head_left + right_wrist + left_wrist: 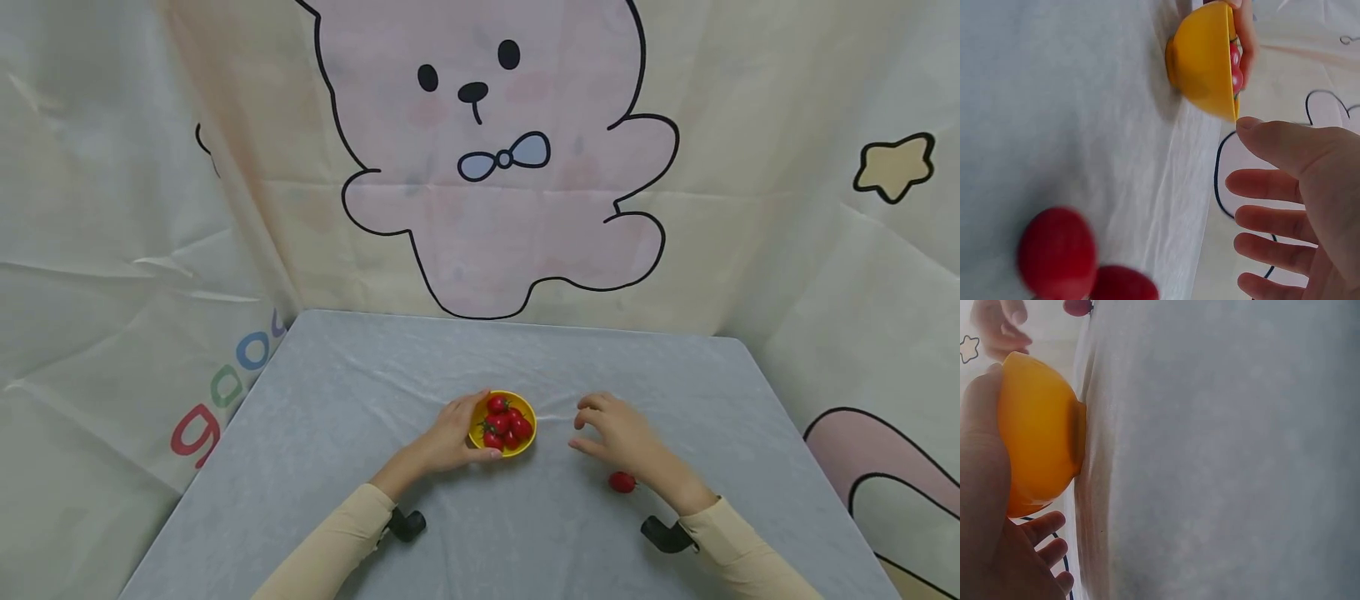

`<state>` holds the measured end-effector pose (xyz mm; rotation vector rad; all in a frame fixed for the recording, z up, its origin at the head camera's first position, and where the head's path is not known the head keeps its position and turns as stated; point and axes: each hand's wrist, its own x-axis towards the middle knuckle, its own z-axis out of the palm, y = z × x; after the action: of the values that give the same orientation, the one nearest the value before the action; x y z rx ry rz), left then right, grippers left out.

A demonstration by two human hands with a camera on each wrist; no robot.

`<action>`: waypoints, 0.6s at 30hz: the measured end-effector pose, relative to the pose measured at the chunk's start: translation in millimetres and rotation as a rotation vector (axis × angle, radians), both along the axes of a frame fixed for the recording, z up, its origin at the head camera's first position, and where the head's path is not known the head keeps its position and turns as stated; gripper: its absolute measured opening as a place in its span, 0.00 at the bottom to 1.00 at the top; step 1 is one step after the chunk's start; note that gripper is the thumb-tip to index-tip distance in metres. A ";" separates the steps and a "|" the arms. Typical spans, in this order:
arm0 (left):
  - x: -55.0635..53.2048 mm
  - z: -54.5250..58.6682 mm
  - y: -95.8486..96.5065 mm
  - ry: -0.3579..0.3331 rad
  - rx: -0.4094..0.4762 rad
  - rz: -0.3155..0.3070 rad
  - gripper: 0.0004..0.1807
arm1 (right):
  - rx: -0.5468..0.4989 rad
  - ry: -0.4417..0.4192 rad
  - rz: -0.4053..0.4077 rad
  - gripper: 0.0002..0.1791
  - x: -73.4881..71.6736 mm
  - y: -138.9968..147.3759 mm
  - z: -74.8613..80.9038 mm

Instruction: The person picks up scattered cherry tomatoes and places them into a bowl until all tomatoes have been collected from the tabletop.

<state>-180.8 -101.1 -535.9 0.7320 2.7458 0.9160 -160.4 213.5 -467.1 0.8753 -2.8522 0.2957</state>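
Note:
My left hand [448, 435] grips a small yellow bowl [1038, 431] by its left side, thumb at the near rim and fingers at the far rim. Several cherry tomatoes [497, 423], red with some green stems, fill the bowl, which sits upright on the table. To the right of the bowl, my right hand [611, 425] is held above the table with fingers loosely bent and nothing in them. A loose tomato [622, 482] lies just below that hand. In the right wrist view two loose tomatoes show, one being a second tomato [1124, 284] at the bottom edge.
A grey-blue cloth [525, 533] covers the table. Behind it hangs a pale curtain [697, 275] printed with a bear, and further printed sheets stand at both sides. Each wrist carries a black camera mount [407, 525].

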 end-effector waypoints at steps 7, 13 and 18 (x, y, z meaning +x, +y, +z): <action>1.0 1.8 0.5 -0.017 0.012 0.006 0.58 | -0.028 0.023 -0.046 0.13 14.6 27.2 -5.2; 1.1 1.8 0.5 -0.025 0.009 0.012 0.58 | -0.049 0.017 -0.062 0.11 20.5 38.9 -9.6; 1.5 1.4 0.1 -0.024 0.014 0.010 0.58 | -0.062 0.029 -0.063 0.11 23.7 44.3 -12.2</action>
<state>-179.4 -101.0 -534.5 0.7055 2.7274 0.9400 -136.7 257.8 -479.3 0.7697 -2.8210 0.3582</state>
